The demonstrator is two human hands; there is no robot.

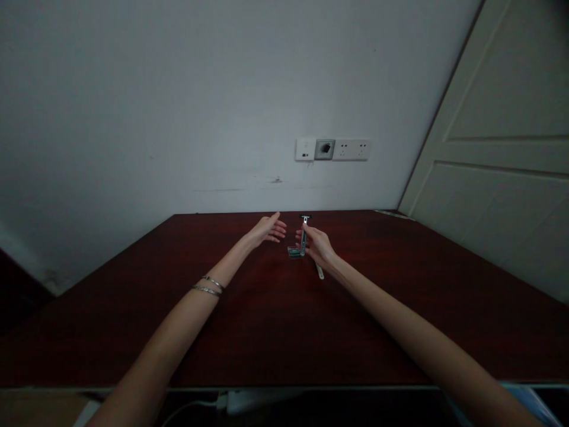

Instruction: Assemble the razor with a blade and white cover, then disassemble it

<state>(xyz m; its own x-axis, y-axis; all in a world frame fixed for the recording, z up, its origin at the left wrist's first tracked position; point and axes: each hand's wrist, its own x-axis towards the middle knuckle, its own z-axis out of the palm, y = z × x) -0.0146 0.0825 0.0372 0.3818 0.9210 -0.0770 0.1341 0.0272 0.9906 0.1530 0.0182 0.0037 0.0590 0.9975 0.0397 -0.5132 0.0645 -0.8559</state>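
My right hand (319, 244) grips a T-shaped razor (303, 240) by its dark and silver handle, the black head pointing up and away from me. Fingers and thumb close round the handle. Left of the razor's lower end is a small clear case (294, 252) with something green inside. A thin pale strip (319, 271) lies on the table, its upper part hidden by my right hand. To the left, my left hand (268, 228) is held with its fingers apart and nothing in it. A gap separates it from the razor. Silver bracelets (208, 286) circle the left wrist.
The dark red table (284, 332) reaches back to a pale wall with sockets (351, 150). A white panelled door (498, 154) stands at the right, with a thin pale strip (393, 214) near the table's back right corner. A white cable (191, 405) shows below the front edge.
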